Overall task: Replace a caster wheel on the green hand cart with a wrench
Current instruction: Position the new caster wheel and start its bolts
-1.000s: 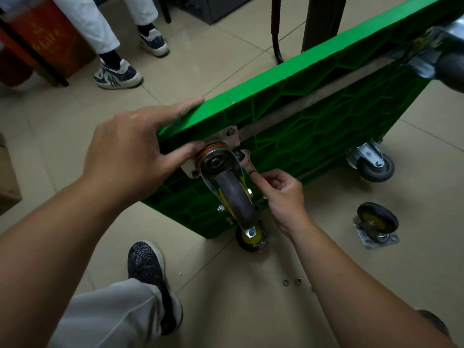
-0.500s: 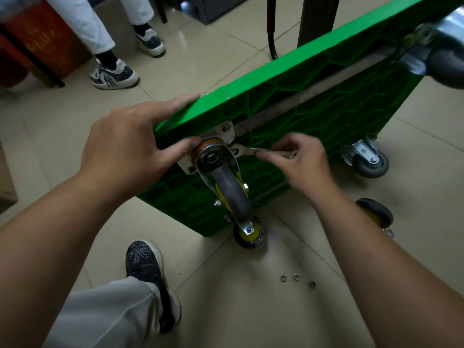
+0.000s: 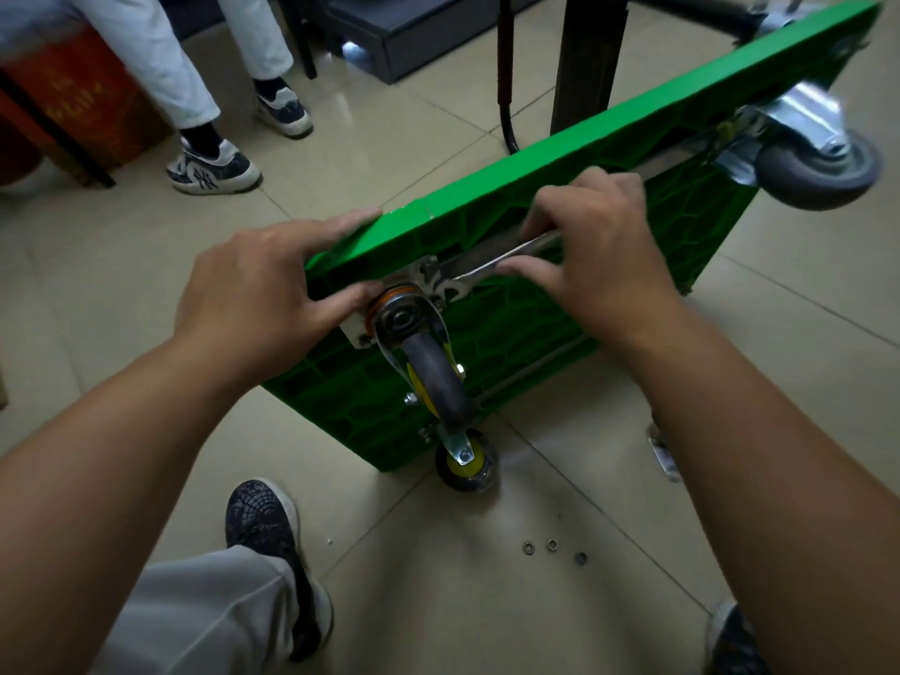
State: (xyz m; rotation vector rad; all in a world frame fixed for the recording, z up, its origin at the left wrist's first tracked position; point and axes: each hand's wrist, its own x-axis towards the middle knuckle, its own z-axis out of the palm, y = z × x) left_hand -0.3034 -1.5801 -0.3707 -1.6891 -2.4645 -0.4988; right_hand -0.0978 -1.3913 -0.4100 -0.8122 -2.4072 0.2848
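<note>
The green hand cart (image 3: pixel 535 304) stands on its edge with its ribbed underside facing me. A caster wheel (image 3: pixel 433 377) with a grey tyre and yellow hub sits on its mounting plate at the cart's near upper corner. My left hand (image 3: pixel 272 289) grips that corner, fingers over the top edge and thumb against the caster's swivel head. My right hand (image 3: pixel 589 255) holds a silver wrench (image 3: pixel 492 263), whose open jaw sits at a bolt on the plate's right side.
Another caster (image 3: pixel 465 462) rests on the floor at the cart's lower corner, and a large one (image 3: pixel 818 163) sticks out at the upper right. Three small washers (image 3: pixel 553 548) lie on the tiles. A metal plate (image 3: pixel 662 453) peeks out beside my right forearm. A seated person's shoes (image 3: pixel 214 170) are at the far left.
My right hand rose from below the caster to the plate's right side and swung the wrench handle up and right. The loose caster on the floor is now hidden by my forearm.
</note>
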